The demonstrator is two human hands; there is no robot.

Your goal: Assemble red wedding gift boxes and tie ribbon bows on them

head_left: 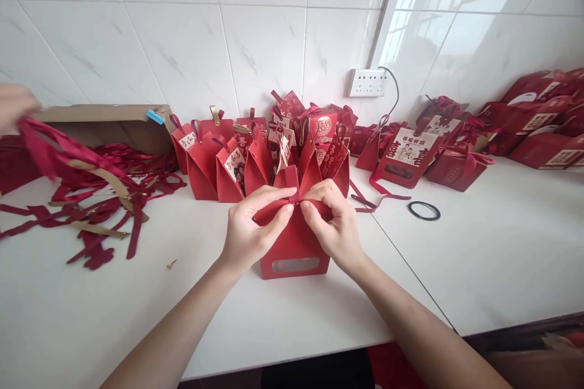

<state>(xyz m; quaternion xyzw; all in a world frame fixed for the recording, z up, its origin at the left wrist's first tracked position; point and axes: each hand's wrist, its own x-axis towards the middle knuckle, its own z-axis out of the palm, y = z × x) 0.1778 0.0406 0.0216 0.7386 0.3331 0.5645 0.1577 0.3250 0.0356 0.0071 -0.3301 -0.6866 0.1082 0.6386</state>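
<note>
A red gift box (295, 237) with an oval window low on its front stands upright on the white table, its top pinched together. My left hand (258, 219) grips the left part of that top edge between thumb and fingers. From the right, my right hand (332, 219) pinches the same edge, the two thumbs nearly meeting. Between my fingertips a dark red strap (291, 176) rises from the top, and a tiny gold fastener shows at its base. Close behind stand several finished-looking red boxes (203, 164) with strap handles.
At left, another person's hand (18, 103) lifts red ribbons over a ribbon pile (114, 176) beside a cardboard box (104, 118). A small brass fastener (171, 264) lies on the table (137, 328). Right are a black ring (424, 211), more red boxes (406, 155) and a power socket (367, 82).
</note>
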